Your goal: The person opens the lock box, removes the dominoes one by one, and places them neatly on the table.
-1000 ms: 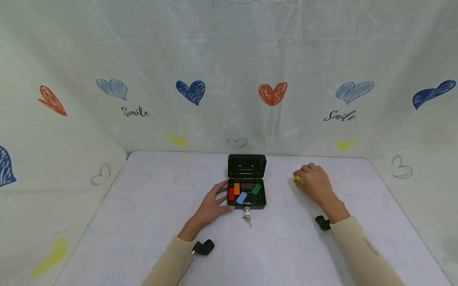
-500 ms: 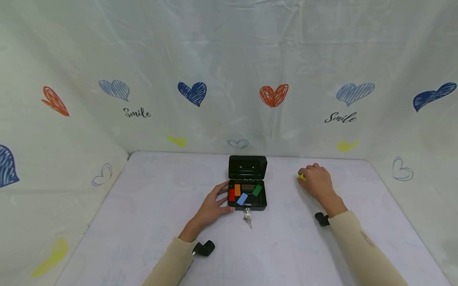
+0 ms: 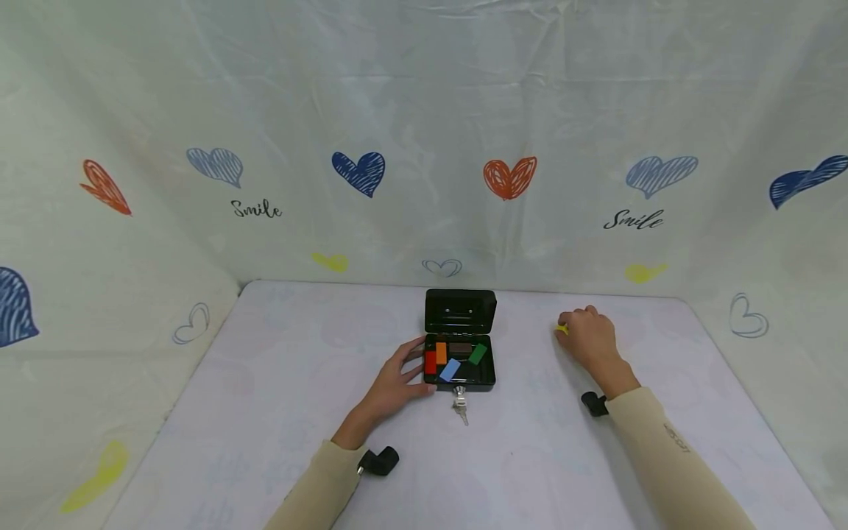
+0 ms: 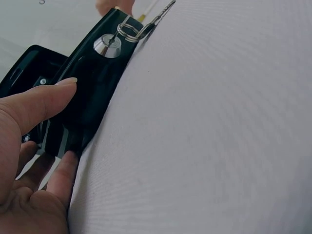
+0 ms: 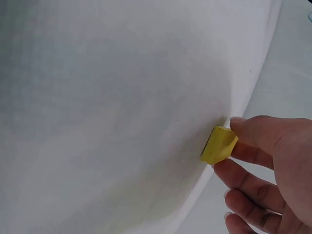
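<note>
A black metal cash box (image 3: 494,368) stands on the white table with its lid (image 3: 460,312) raised. Inside lie a red block (image 3: 430,362), an orange block (image 3: 441,353), a dark brown block (image 3: 460,347), a green block (image 3: 478,354) and a light blue block (image 3: 450,369). My left hand (image 3: 391,384) holds the box at its left side, thumb on the front face, fingers along the side. A key ring with keys (image 3: 460,409) hangs from the front lock (image 4: 108,46). Right of the box, my right hand (image 3: 592,340) pinches a yellow block (image 5: 219,145) between thumb and fingers, close to the table.
White cloth (image 3: 411,88) printed with hearts and "Smile" rises behind the table's back edge and at both sides. Each wrist carries a black camera mount, one on the left (image 3: 379,461) and one on the right (image 3: 594,403).
My right hand has moved slightly to the right, away from the box, with the yellow block in its fingers. The left hand stays at the box. The head view has shifted a little.
</note>
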Available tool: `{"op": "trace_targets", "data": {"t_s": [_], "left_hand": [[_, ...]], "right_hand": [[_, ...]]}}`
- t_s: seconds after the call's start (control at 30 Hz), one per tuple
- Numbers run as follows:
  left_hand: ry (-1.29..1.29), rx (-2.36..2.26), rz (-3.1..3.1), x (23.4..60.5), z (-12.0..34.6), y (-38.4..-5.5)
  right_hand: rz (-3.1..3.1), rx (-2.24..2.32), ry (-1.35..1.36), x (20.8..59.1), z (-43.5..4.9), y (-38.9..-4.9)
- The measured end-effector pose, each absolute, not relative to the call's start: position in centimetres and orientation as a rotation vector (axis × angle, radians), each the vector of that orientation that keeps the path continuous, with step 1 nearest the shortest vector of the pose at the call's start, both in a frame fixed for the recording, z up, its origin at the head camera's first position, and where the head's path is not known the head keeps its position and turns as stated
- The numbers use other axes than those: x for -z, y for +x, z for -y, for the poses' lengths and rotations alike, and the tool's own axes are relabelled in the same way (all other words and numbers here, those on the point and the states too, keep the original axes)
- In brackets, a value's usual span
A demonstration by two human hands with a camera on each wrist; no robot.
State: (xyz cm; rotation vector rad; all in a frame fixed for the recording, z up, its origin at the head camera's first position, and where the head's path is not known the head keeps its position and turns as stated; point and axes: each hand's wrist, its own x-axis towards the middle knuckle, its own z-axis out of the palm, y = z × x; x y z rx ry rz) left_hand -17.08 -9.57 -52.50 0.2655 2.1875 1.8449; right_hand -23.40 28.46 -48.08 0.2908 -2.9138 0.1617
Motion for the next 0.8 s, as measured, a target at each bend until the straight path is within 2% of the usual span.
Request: {"op": "trace_targets", "data": {"t_s": [0.5, 0.8], "left_hand": [[0.271, -1.83, -2.202, 52.4, 9.5, -17.0], [0.264, -1.832, -2.207, 52.1, 9.5, -16.9]], "right_hand": [[2.949, -0.172, 0.224, 47.9, -28.2, -22.9], [2.722, -0.228, 0.545, 47.2, -25.3, -21.0]]}}
